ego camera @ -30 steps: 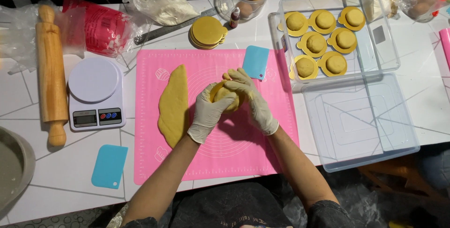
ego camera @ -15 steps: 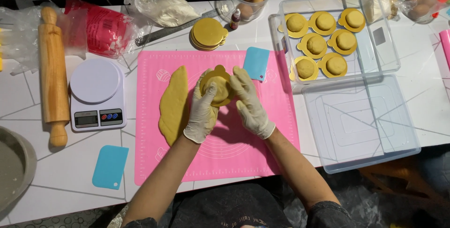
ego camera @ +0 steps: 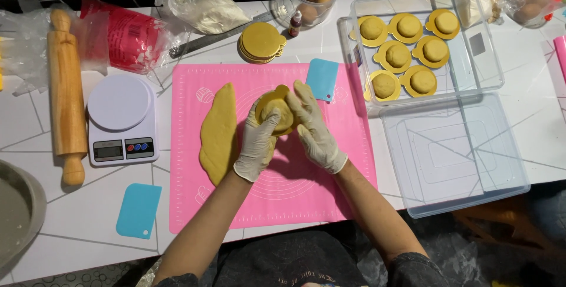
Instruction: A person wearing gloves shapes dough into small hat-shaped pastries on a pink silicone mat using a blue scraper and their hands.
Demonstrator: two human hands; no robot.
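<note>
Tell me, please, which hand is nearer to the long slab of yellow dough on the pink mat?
Left. The left hand lies just beside the dough slab; the right hand sits farther off, across the dough ball both hold.

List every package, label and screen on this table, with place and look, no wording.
Scale screen: small grey rectangle on the white scale, left of the pink mat.
Red bag: crinkled plastic, top left.
Clear bag: holds pale dough, top centre.
Sticker: grey square on the clear box.

Seven dough balls (ego camera: pixel 397 55), two blue scrapers (ego camera: pixel 138 210), one rolling pin (ego camera: pixel 66 92).
</note>
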